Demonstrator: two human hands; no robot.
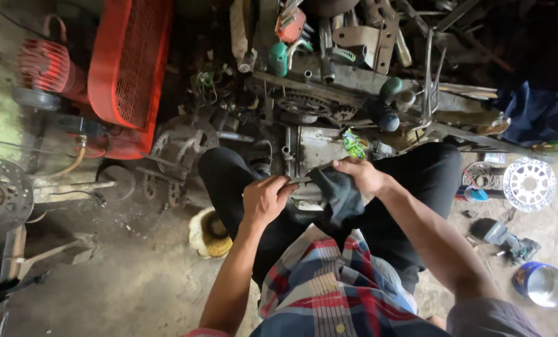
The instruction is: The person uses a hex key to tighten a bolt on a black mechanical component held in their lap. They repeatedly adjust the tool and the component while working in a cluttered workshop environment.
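I sit low with my knees apart in black trousers and a plaid shirt. My left hand (265,198) grips one end of a thin metal rod (304,180) held across my lap. Over the rod's other end my right hand (357,175) clutches a dark cloth (334,198), which is wrapped around the metal and hangs down between my knees. Just beyond my hands a grey metal engine part (316,148) stands on the floor.
A red machine with a mesh guard (129,62) stands at the left. Sprockets, tools and scrap metal (329,62) crowd the far side. A brake disc (3,193) lies left, a silver wheel hub (528,184) and a blue tin (540,284) right, a yellow roll (209,234) by my left knee.
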